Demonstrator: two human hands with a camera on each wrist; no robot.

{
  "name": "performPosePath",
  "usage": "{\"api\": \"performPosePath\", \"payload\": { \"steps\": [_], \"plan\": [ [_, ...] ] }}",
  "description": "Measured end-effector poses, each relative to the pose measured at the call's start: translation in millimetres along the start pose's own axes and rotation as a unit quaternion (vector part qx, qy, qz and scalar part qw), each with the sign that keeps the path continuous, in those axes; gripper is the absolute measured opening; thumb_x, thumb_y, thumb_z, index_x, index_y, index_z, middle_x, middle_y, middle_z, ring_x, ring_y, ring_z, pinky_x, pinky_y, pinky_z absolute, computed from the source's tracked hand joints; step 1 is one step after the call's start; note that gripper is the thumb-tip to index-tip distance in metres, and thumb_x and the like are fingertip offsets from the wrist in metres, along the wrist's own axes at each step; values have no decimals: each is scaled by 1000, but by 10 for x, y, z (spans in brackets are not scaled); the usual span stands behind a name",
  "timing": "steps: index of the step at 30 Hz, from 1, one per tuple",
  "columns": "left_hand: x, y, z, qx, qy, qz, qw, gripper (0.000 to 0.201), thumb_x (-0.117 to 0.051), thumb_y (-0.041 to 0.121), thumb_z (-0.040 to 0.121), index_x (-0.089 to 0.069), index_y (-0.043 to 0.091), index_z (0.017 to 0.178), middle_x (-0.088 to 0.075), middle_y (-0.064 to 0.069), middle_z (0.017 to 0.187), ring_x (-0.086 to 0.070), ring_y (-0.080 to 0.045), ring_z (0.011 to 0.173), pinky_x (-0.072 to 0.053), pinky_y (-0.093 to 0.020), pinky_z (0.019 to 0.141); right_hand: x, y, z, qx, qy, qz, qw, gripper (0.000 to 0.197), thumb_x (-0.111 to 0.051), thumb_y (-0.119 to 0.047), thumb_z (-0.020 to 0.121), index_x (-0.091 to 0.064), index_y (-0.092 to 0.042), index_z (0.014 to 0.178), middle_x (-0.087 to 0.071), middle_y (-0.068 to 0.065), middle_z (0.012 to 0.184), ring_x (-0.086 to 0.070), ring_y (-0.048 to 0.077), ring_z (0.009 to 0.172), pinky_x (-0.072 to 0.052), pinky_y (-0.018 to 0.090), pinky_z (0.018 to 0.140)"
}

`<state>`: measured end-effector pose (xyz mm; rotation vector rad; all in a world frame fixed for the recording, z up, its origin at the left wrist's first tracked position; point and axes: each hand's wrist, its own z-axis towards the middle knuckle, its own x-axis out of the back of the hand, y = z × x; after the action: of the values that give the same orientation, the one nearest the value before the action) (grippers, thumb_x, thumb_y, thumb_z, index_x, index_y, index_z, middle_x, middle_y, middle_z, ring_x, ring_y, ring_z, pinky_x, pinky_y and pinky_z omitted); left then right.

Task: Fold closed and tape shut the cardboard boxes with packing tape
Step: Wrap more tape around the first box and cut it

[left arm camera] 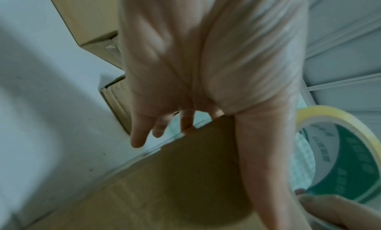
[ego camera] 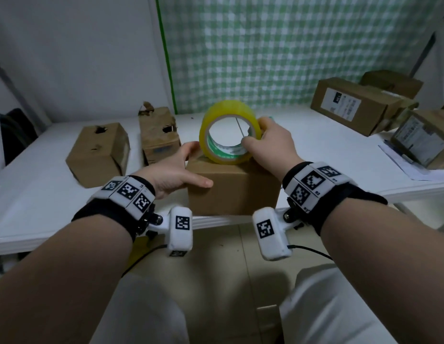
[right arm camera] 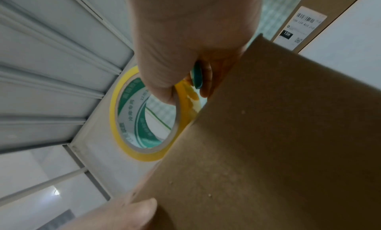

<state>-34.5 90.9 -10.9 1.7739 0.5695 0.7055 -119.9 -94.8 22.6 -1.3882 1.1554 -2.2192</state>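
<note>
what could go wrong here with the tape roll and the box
The box sits at the table's near edge; a pull toward the person might drag it off. The left hand rests on only the box's left corner, so the box could twist. The right hand grips the tape roll upright by its rim, so it might slip or lay tape crooked.

A white worktop [ego camera: 303, 145] is seen, with its near edge toward the viewer. At that edge a closed cardboard box [ego camera: 233, 192] is set. To the left, two worn brown boxes are placed: one lying low [ego camera: 99, 155], with holes torn in its top, and a taller crumpled one [ego camera: 157, 135] just beside it. At the far right, several labelled cardboard boxes [ego camera: 352, 108] are grouped, and a sheet of paper [ego camera: 402, 162] is laid near them.
</note>
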Motion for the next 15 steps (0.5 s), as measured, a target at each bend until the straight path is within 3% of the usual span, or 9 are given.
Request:
{"api": "performPosePath", "payload": {
  "steps": [4,6,7,10,15],
  "plan": [
    [50,5,11,45,-26,55,997,117,-90,37,40,-28,41,139,-49,5,134,-49,-18,122,-40,-44,105,-69,-11,-27,6,5,-24,1000,19,-57,-27,83,-51,-12,93,-57,7,86,-53,27,82,-45,36,71],
    [36,68,20,55,-18,101,993,114,-86,53,44,-27,41,141,-45,9,139,-43,-17,127,-31,-48,110,-85,-6,-27,5,12,-25,1000,22,-56,-27,82,-53,-9,94,-59,9,88,-54,28,83,-45,37,72],
    [17,105,28,49,-17,118,992,108,-83,55,51,-28,36,142,-45,9,140,-43,-15,126,-30,-46,111,-92,-5,-28,5,11,-26,1000,23,-56,-27,82,-54,-9,96,-60,10,90,-54,28,84,-46,37,74],
    [-54,199,89,-1,-6,142,990,74,-79,39,70,-46,24,135,-57,7,129,-53,-8,116,-37,-35,108,-104,0,-30,1,8,-26,1000,24,-56,-27,83,-55,-10,101,-61,9,94,-54,27,87,-47,38,78],
    [-136,143,153,-59,57,137,987,76,-87,41,55,-59,23,124,-67,9,115,-60,-7,107,-45,-32,100,-144,14,-37,-3,1,-6,1000,30,-61,-32,83,-57,-13,105,-62,4,95,-55,22,87,-48,37,81]
  ]
}}
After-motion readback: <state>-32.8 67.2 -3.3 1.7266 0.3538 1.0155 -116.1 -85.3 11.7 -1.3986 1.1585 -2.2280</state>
